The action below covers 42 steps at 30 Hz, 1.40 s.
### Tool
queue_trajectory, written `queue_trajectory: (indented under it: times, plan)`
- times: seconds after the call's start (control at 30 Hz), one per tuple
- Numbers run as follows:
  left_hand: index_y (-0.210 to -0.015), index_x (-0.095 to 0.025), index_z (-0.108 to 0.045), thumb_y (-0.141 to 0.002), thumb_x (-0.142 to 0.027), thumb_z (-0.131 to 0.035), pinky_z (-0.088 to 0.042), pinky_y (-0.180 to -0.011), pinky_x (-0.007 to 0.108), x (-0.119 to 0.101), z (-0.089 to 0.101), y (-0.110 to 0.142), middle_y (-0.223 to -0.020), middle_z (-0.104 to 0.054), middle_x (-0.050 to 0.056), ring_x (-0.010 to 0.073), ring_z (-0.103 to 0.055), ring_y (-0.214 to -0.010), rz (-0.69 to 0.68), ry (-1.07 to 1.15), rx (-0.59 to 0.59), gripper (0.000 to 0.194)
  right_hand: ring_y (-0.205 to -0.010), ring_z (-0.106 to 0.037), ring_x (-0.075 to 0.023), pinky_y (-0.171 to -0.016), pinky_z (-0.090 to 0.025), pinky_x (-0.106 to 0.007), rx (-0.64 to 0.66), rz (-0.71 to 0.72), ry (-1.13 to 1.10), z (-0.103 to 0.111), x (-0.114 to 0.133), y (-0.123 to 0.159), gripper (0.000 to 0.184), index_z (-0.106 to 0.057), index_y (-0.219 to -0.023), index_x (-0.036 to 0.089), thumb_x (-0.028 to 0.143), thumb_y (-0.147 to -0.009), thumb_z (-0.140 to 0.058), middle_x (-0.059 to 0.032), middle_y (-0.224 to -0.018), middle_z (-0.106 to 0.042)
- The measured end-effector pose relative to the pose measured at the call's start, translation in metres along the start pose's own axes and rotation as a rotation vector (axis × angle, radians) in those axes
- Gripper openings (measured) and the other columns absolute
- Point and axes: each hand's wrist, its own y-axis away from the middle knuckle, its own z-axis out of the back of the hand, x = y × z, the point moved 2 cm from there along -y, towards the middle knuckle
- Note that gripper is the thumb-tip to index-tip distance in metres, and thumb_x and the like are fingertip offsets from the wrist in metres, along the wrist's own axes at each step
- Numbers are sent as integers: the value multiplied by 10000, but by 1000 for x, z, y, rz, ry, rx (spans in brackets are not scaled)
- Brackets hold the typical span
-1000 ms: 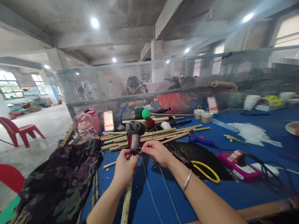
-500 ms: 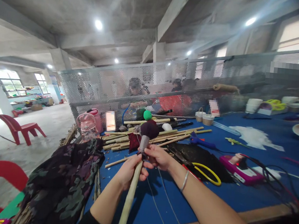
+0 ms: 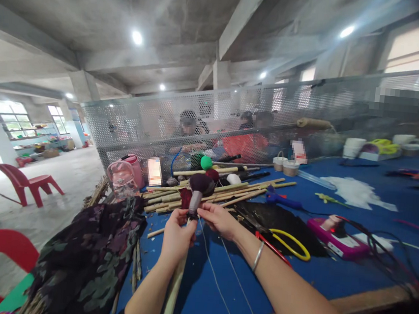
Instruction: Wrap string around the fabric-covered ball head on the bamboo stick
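Note:
A pale wooden stick slants up from the table's front edge, topped by a dark purple rounded fabric head with a grey wrapped neck. My left hand is closed round the stick just under that neck. Beside it, my right hand pinches close to the neck's lower end, at a thin grey thread. Two strands of thread run down toward the front edge. The exact spot between my right fingertips is hidden.
Bamboo sticks lie piled behind my hands. Scissors, a blue glue gun and a purple power strip are to the right. Dark patterned cloth covers the left edge. A perforated metal screen stands behind; another person's hand shows far right.
The fabric head has tilted and shifted slightly left and down. My left hand has turned, its back now facing me, and my right fingers sit a little left of before.

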Motion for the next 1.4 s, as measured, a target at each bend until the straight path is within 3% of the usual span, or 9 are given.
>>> queue_trajectory:
  times: [0.17,0.37,0.53,0.67,0.8,1.0,1.2,1.4]
  plan:
    - [-897,-179,-420,-682,-268,-603,-325,-295,162,2,3,-5,-481,-461,-88,75,-424,-344,27,65,-15,296,-321,-200,-26,-324,-98,-191,-97,1,-39,1,6,1,331,-477,-622,157,428,-635,-665,106,-388,-302]
    - [-852,-180,-419,-638,-296,-653,-310,-301,144,-4,-1,-2,-596,-544,-54,44,-418,-357,53,332,61,337,-299,-165,-27,-308,-76,-195,-75,-28,-130,0,7,1,328,-497,-658,154,439,-648,-659,111,-360,-294]
    - [-902,-171,-486,-625,-322,-691,-264,-301,106,-3,-2,3,-786,-617,16,2,-390,-370,327,619,301,376,-306,-133,-21,-319,-56,-189,64,-13,-282,0,5,2,383,-522,-879,169,410,-632,-689,123,-401,-298]
    - [-951,-148,-515,-698,-373,-649,-450,-439,173,8,-7,4,-779,-627,67,79,-555,-498,514,604,384,364,-327,-187,-16,-345,-91,-194,35,-29,-262,6,4,2,374,-534,-759,131,418,-596,-709,99,-415,-339]
    - [-1003,-169,-486,-713,-375,-630,-477,-469,213,14,-11,3,-808,-608,52,131,-609,-593,440,521,244,384,-404,-366,-48,-387,-206,-197,-47,-63,-160,5,4,0,360,-495,-631,127,393,-565,-728,36,-500,-477]
    - [-932,-161,-471,-599,-308,-721,-346,-339,160,10,-12,4,-590,-475,-57,63,-453,-429,151,229,88,441,-384,-324,-51,-396,-198,-212,-53,-41,-92,-7,3,-2,352,-511,-691,135,429,-610,-688,64,-456,-426]
    - [-890,-173,-451,-604,-312,-692,-291,-326,146,8,-8,0,-528,-404,-91,55,-410,-412,128,269,56,399,-345,-213,-39,-378,-115,-217,-57,-2,-3,-4,3,1,318,-482,-640,156,450,-691,-594,91,-403,-322]
    - [-904,-174,-450,-582,-295,-712,-281,-332,147,4,-1,-3,-542,-433,-87,54,-416,-420,145,353,-3,433,-352,-240,-39,-377,-128,-209,-114,63,52,-5,6,3,279,-481,-605,160,392,-653,-628,88,-406,-340]
